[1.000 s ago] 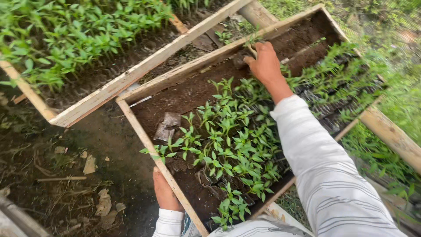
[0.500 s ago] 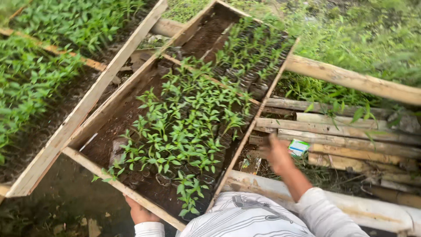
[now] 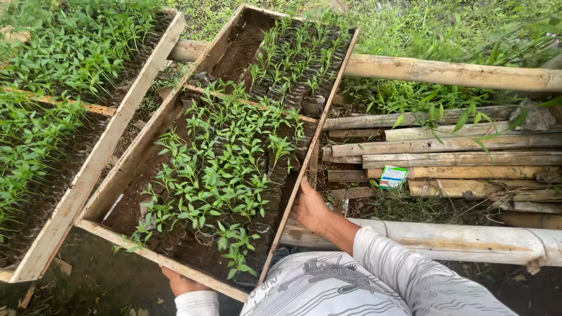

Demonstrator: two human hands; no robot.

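A long wooden seedling tray (image 3: 111,184) with green seedlings (image 3: 228,164) in small black pots lies in front of me. My right hand (image 3: 310,208) grips its right side rail near the front. My left hand (image 3: 178,282) holds the underside of the front rail, only the fingers and wrist showing. White striped sleeves cover both arms.
A second wooden tray (image 3: 88,169) full of seedlings sits at the left, close beside the first. Bamboo poles (image 3: 445,71) and split slats (image 3: 456,152) form a rack at the right, with a small white-green packet (image 3: 393,176) on it. Grass behind, dark soil below.
My right hand went from the tray's far end, out over the bamboo slats, and now grips the right rail. The view has swung right, showing the bamboo rack.
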